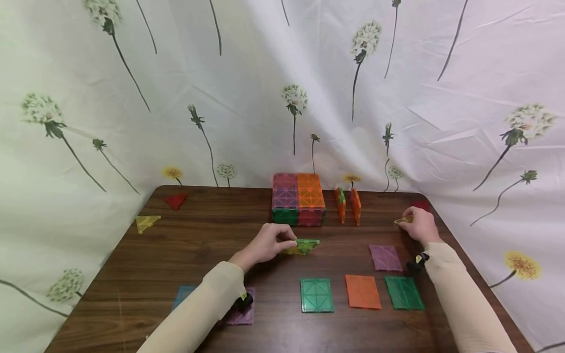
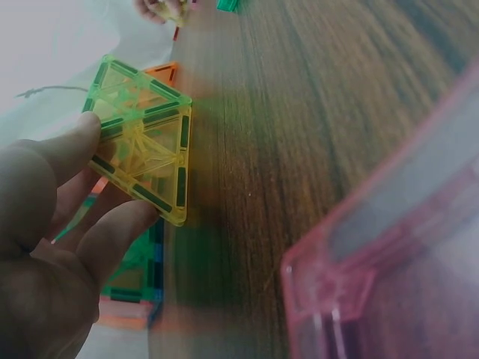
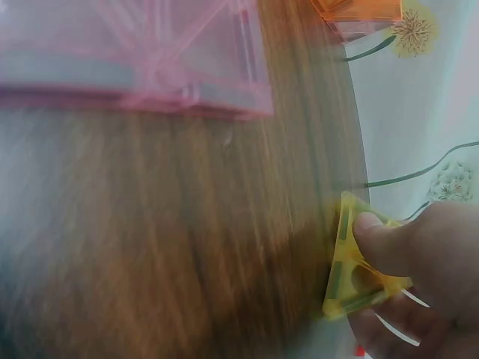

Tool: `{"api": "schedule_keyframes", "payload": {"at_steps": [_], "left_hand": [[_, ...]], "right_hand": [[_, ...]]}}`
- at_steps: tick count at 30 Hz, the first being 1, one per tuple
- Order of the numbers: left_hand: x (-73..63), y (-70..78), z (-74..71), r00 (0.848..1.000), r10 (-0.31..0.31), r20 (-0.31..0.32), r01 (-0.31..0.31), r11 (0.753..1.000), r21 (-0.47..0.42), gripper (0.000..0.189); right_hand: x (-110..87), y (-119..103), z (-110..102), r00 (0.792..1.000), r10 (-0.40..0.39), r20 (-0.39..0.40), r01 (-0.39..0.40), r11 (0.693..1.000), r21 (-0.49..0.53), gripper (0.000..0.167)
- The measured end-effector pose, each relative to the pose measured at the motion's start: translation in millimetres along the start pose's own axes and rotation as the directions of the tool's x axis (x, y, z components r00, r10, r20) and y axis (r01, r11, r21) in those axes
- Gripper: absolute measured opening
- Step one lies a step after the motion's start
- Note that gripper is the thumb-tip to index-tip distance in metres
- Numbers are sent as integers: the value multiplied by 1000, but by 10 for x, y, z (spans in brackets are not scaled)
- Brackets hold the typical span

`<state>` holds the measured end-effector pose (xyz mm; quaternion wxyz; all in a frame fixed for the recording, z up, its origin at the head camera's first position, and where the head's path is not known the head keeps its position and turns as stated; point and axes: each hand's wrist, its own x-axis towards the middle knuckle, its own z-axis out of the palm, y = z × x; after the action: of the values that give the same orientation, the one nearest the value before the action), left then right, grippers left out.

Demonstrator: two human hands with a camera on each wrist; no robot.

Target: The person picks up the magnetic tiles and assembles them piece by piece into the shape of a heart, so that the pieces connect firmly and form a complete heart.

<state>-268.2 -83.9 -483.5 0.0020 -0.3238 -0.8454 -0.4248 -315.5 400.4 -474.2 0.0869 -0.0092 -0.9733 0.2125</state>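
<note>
My left hand (image 1: 270, 241) is over the middle of the table, pinching a green triangular magnetic tile (image 2: 120, 86) joined edge to edge with a yellow triangular tile (image 2: 153, 161). Both tiles stand upright. At the right side of the table, my right hand (image 1: 421, 226) grips another yellow triangular tile (image 3: 348, 277) between thumb and fingers; the fingers hide part of it. Beyond the left hand sits a box shape built of coloured square tiles (image 1: 297, 198), purple and orange on top. A red tile (image 1: 420, 204) lies partly hidden behind the right hand.
Two narrow upright tile pieces (image 1: 356, 208) stand right of the box. Flat squares lie nearer me: purple (image 1: 386, 258), orange (image 1: 363, 292) and green (image 1: 317, 295). At the left are red (image 1: 176, 200) and yellow (image 1: 146, 222) triangles. My left sleeve partly covers blue and purple tiles.
</note>
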Motion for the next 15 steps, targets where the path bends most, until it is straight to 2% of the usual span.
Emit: {"api": "schedule_keyframes", "payload": {"at_steps": [2,4,6,10,15], "left_hand": [[2,-5,4,1000,-1,1,1,1000,-3,7],[5,-6,7,1000,1,1,-1,1000,-6,6],[10,-5,8,1000,5,-1,-5,1000,-9,7],[13,-3,7,1000,11,1,-11,1000,-13,5],[10,-18,-8,1000,14,-1,-14,1000,-16,5]], "right_hand": [[-29,11,-25,1000,1,11,-1,1000,-14,25],[-69,11,-56,1000,3,16,-3,1000,-14,19],[-106,10,-88,1000,-9,1,9,1000,-8,17],[-185,-32,-145,996,-81,-45,82,996,20,14],[-279,-255,-178,984,-173,-41,176,982,75,13]]}}
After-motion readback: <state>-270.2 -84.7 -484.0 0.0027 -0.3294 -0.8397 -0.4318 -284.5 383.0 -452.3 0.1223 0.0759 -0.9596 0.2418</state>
